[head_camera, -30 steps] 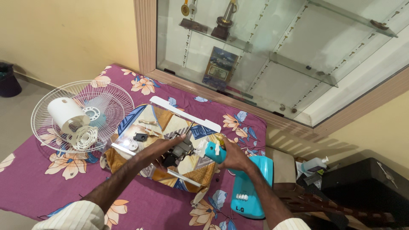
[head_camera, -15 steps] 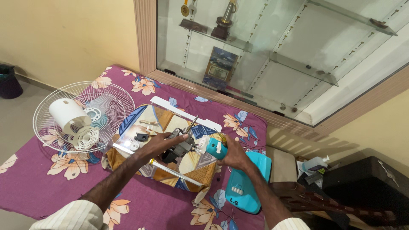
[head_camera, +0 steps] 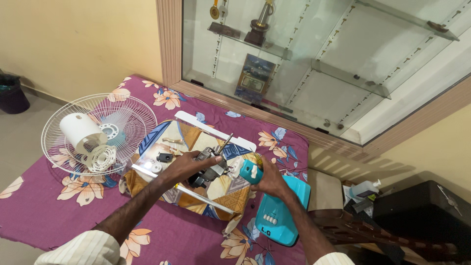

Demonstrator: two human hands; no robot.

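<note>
My left hand [head_camera: 185,166] grips a grey fan motor [head_camera: 210,168] whose thin shaft sticks up and to the right. It rests over a glass-topped tray [head_camera: 147,172] lined with a patterned cloth. My right hand [head_camera: 269,178] holds a teal cylindrical part [head_camera: 248,171] right beside the motor, touching or nearly touching it. A teal fan base [head_camera: 277,212] lies just under my right wrist.
A white wire fan guard [head_camera: 93,133] with a white motor cover [head_camera: 80,131] and a vented white cap lies to the left on the purple floral cloth [head_camera: 59,206]. Small black parts sit on the tray. A glass display cabinet [head_camera: 314,64] stands behind; a dark case [head_camera: 422,216] is at right.
My view has shifted slightly. Both hands stay on the motor and teal part, which have drawn a little closer together over the tray.
</note>
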